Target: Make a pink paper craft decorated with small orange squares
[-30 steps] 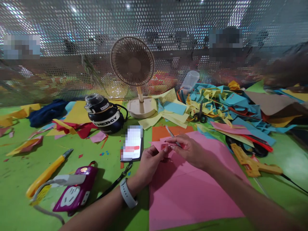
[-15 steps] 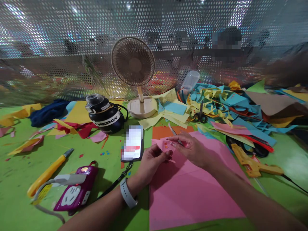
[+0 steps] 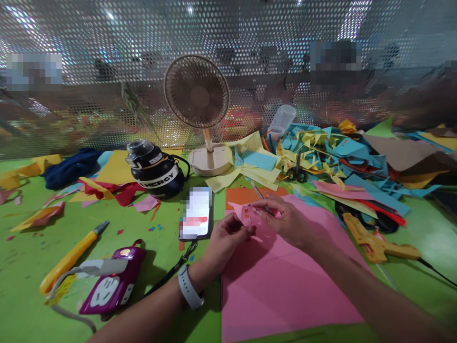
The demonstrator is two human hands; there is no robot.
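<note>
Pinching a small pink piece of paper point(image 3: 244, 214), marked with tiny orange squares, between the fingers of the left hand point(image 3: 228, 236). Gripping a slim silver tool point(image 3: 258, 192) in the curled right hand point(image 3: 280, 219), with fingertips at the piece's right side. Holding both over the upper left part of a large pink sheet point(image 3: 285, 295), laid partly over an orange sheet point(image 3: 235, 196). Wearing a pale wristband point(image 3: 189, 287) on the left wrist. Having a lit phone point(image 3: 195, 212) just left of the left hand and a yellow glue gun point(image 3: 372, 241) right of the right forearm. Facing a black bottle point(image 3: 157, 172) and a beige fan point(image 3: 196, 90), with paper scraps point(image 3: 330, 148) to the right.
</note>
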